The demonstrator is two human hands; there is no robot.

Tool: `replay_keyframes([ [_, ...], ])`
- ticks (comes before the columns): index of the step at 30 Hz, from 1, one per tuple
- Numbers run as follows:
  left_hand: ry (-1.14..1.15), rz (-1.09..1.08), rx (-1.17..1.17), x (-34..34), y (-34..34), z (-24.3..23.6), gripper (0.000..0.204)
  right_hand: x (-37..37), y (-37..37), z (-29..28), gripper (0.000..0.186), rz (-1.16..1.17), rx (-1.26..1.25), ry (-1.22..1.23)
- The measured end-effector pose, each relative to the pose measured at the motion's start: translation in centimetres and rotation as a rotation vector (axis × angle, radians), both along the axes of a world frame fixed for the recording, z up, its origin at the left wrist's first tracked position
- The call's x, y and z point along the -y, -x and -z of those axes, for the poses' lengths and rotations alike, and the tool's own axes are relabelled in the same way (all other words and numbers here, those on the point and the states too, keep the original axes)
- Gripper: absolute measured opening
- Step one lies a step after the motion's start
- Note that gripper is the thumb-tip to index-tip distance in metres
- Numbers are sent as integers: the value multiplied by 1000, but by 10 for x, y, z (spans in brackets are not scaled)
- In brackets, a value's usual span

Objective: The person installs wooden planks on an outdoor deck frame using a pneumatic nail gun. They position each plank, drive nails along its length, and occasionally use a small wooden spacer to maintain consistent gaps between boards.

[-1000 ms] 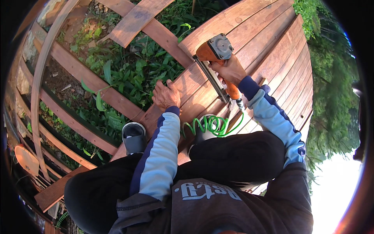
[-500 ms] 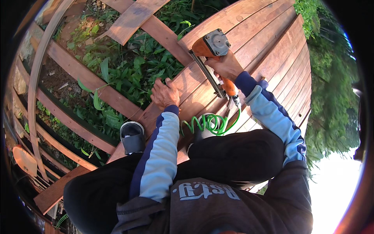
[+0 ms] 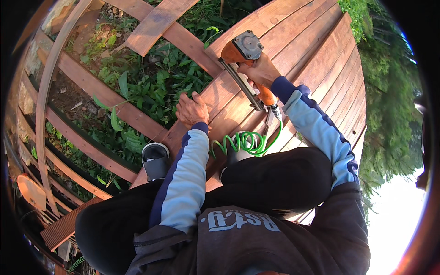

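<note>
My right hand (image 3: pixel 262 72) is wrapped round the grip of an orange pneumatic nail gun (image 3: pixel 240 48), just behind its grey metal head cap. The gun's long dark magazine (image 3: pixel 242 85) points back toward me. A coiled green air hose (image 3: pixel 245 143) runs from the fitting at the handle's end and lies by my knee. My left hand (image 3: pixel 191 110) rests on the edge of the outermost reddish-brown deck board (image 3: pixel 214 101), its fingers curled over the side. The gun's nose is over the boards near that edge; whether it touches the wood is hidden.
Bare joists (image 3: pixel 103 94) cross open ground with green plants (image 3: pixel 151 87) left of the boards. A loose plank (image 3: pixel 158 27) lies across them at the top. My sandalled foot (image 3: pixel 156 160) stands by the deck edge. Trees (image 3: pixel 389 91) rise beyond the right side.
The nail gun and my right hand have shifted slightly left and toward the deck edge. My left hand stays on the board's edge, nearly unmoved.
</note>
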State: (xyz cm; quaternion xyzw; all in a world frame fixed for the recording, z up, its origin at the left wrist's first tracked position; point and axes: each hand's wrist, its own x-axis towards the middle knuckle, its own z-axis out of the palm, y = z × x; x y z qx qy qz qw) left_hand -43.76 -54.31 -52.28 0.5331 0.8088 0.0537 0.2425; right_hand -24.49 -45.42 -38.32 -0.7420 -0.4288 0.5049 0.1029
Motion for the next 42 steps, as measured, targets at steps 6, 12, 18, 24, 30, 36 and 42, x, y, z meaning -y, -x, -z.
replay_keyframes([
  [6,14,-9,15,-1,0,-6,40,2,1,3,25,-13,17,-30],
  [12,-6,-3,25,-1,0,-5,40,-1,-1,-1,23,101,-37,10],
  [18,35,7,16,2,0,-5,38,-4,4,-2,26,-9,75,41],
  [24,-23,13,-3,-2,0,-5,36,-7,-1,-15,26,66,6,-47],
  [30,-49,3,3,2,-1,-1,36,17,-14,-19,23,155,-102,-31],
  [36,-60,9,-6,0,-1,-1,36,26,-6,-10,24,28,-6,-16],
  [42,-71,11,-24,0,-1,-1,37,26,-6,-7,27,3,-12,-50],
])
